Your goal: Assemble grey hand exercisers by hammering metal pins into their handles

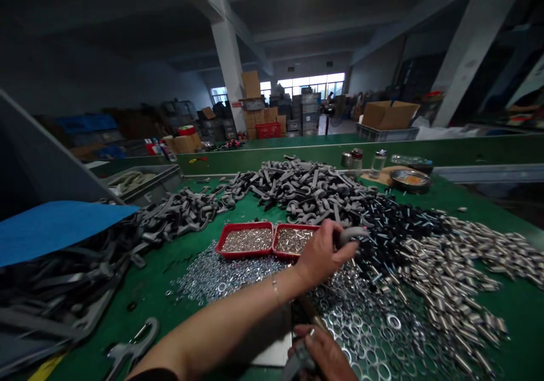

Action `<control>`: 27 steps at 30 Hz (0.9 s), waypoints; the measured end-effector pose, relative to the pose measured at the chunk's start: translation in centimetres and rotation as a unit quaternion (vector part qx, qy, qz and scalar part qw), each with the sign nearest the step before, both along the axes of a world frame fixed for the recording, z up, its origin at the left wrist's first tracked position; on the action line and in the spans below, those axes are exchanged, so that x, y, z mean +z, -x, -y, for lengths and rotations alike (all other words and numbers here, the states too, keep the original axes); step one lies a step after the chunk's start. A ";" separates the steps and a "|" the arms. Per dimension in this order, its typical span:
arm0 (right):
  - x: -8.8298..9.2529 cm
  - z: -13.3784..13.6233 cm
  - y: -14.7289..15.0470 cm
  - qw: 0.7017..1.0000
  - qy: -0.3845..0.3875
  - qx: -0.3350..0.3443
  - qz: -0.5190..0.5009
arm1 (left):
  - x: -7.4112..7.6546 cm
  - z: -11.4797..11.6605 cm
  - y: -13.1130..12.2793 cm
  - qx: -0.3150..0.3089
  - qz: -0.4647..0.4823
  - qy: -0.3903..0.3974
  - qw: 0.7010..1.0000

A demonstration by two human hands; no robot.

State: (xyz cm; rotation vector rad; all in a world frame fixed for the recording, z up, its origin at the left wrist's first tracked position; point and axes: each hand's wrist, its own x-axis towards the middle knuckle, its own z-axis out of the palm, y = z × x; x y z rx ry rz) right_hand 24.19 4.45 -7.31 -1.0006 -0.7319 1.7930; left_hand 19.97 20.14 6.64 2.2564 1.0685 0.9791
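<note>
Stretched across the table, my left hand (325, 253) has its thumb and fingers closed round a grey curved hook-shaped part (353, 233). It hovers just right of two red trays, by the edge of the heap of grey hook parts (312, 185). Close to my body at the bottom, my right hand (325, 355) grips a second grey part (300, 361), partly cut off by the frame. A small shiny metal piece shows at its fingertips. Flat metal rings (361, 335) lie spread right beside this hand.
Red trays (219, 246) of tiny metal pieces stand mid-table, with small washers (199, 279) in front. Black screws (389, 228) and metal sleeves (450, 273) are piled right. A grey crate (164, 180) and blue sheet (63, 222) are left; jars (377, 163) and a metal bowl (425, 183) stand behind.
</note>
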 end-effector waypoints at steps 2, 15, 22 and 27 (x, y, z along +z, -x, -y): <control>0.9 0.3 -0.3 0.998 0.043 0.024 -0.051 | -0.3 3.4 5.6 0.019 0.122 0.129 0.984; 8.0 -1.4 4.9 0.830 -0.278 0.054 0.481 | -7.1 15.3 17.7 0.153 0.269 0.381 0.872; 8.7 -0.8 5.6 0.798 -0.291 0.117 0.515 | -7.4 15.7 18.3 0.125 0.236 0.377 0.887; 8.9 -0.5 5.3 0.809 -0.306 0.123 0.486 | -6.5 16.0 17.7 0.111 0.169 0.335 0.920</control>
